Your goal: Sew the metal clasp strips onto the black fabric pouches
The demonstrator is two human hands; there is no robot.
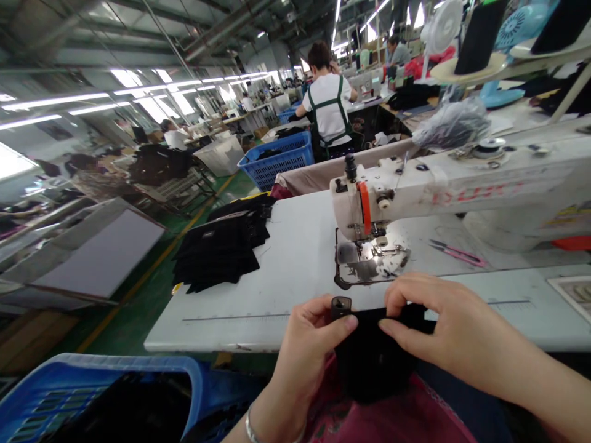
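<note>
A small piece of black fabric [372, 357] hangs over the near edge of the sewing table [300, 246], held between both hands. My left hand [307, 344] pinches its left top corner, where a small dark label [340, 306] sticks up by the thumb. My right hand [434, 320] grips the top edge on the right, fingers curled over the cloth. The white sewing machine [443, 191] stands just beyond the hands, its needle plate [369, 258] bare.
A stack of black cloth pieces [221, 249] lies on the table's left end. Pink thread snips [457, 252] rest right of the needle plate. A blue basket [92, 394] with dark fabric sits at lower left. Another person [329, 101] works at a machine further back, beside a blue crate [279, 159].
</note>
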